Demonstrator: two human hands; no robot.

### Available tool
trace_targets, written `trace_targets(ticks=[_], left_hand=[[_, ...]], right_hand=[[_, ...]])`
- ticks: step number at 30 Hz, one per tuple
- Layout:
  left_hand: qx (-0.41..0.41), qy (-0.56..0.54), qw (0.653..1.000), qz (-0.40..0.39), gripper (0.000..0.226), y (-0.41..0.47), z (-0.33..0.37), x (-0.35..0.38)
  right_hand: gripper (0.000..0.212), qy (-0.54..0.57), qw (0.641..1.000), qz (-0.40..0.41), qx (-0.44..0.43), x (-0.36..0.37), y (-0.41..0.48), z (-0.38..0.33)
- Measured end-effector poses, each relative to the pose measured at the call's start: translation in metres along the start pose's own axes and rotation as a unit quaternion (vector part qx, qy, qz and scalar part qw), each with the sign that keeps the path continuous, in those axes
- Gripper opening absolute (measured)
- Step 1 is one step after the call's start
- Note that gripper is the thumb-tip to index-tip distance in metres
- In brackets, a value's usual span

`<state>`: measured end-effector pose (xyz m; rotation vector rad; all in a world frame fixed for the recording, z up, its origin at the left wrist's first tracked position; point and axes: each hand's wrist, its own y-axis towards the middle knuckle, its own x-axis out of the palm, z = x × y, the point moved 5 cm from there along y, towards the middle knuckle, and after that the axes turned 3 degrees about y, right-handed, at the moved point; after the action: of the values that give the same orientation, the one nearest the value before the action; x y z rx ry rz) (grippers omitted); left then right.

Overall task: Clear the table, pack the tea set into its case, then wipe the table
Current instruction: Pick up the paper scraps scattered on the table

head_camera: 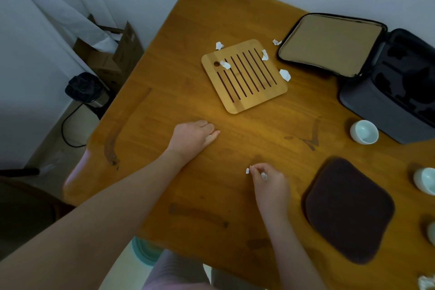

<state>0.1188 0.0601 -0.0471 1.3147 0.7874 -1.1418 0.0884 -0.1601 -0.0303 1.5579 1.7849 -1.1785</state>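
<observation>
Wooden worktop point(164, 101) spreads below. Nearest, my right grip point(270, 183) pinches a paper scrap point(263, 175), with a dark mat point(350, 212) just beside it. My left grip point(195, 135) rests on the wood, fingers curled; I cannot tell whether it holds anything. Farther off lie a cup point(364, 132), the scrap-strewn tray point(244, 75) and the open case point(388, 92).
</observation>
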Motion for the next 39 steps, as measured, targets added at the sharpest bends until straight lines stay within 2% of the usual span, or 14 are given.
trace_targets(ticks=[6,12,15,18,20,21,24,26,29,33,39], left_hand=[[-0.054,0.010,0.998,-0.033,0.033,0.004,0.001,0.000],[-0.078,0.015,0.995,-0.058,0.029,0.004,0.001,0.003],[-0.105,0.012,0.993,-0.058,0.038,0.006,0.001,-0.001],[-0.176,-0.037,0.981,-0.078,0.048,0.010,-0.002,-0.006],[-0.265,-0.128,0.953,-0.077,0.049,0.011,-0.009,-0.009],[-0.312,-0.193,0.928,-0.062,0.049,0.012,-0.013,-0.012],[-0.446,-0.381,0.809,0.010,0.047,0.000,-0.027,-0.021],[-0.502,-0.434,0.747,0.036,0.047,-0.015,-0.029,-0.026],[-0.533,-0.495,0.685,0.045,0.047,-0.035,-0.015,-0.036],[-0.552,-0.544,0.628,0.070,0.044,-0.050,0.018,-0.056],[-0.568,-0.565,0.592,0.085,0.042,-0.070,0.085,-0.069]], right_hand=[[0.022,-0.025,1.000,0.002,-0.001,0.004,-0.007,-0.002],[0.024,-0.112,0.992,-0.019,-0.047,0.009,-0.006,-0.017],[0.023,-0.145,0.987,-0.040,-0.050,0.013,-0.003,-0.021],[0.025,-0.173,0.982,-0.047,-0.065,0.015,-0.001,-0.024],[0.025,-0.187,0.978,-0.043,-0.078,0.016,-0.002,-0.025],[0.025,-0.192,0.977,-0.039,-0.079,0.015,-0.003,-0.025],[0.024,-0.184,0.979,-0.021,-0.081,0.012,-0.003,-0.022],[0.025,-0.166,0.983,-0.007,-0.081,0.009,-0.004,-0.022],[0.028,-0.131,0.989,0.005,-0.069,0.005,-0.005,-0.021],[0.026,-0.166,0.981,0.013,-0.098,0.004,-0.002,-0.023],[0.022,-0.219,0.961,-0.040,-0.166,0.003,0.008,-0.024]])
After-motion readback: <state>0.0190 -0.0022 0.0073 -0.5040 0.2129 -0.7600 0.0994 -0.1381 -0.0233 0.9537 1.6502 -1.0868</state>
